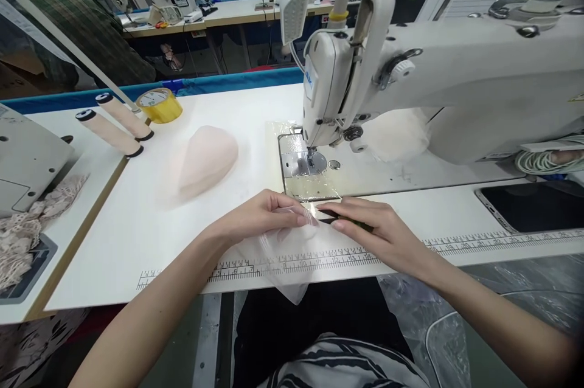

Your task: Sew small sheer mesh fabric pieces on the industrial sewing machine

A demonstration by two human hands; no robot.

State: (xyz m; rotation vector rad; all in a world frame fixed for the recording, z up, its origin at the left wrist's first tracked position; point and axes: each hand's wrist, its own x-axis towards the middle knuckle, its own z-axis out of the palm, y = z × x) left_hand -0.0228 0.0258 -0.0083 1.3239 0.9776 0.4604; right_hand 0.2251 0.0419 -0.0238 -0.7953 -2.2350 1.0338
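Observation:
My left hand [269, 216] is closed on the edge of a sheer, pale piece of fabric [292, 275], pinched between thumb and fingers. The fabric hangs over the table's front edge toward my lap. In my right hand [376, 227] are dark thread snips [329, 214], their blades pointing left at the pinched edge of the fabric. The blades look slightly apart; whether they touch the fabric I cannot tell. Both hands are just in front of the sewing machine's needle plate [294, 160]. A stack of sheer, pale cut pieces [208, 160] lies to the left.
The white sewing machine [410, 65] stands over the right side of the table. More pale fabric [395, 132] sits under its arm. A phone [533, 205] lies at the right. Thread cones [112, 131] and yellow tape [159, 106] stand at the left. A printed ruler [337, 260] runs along the front edge.

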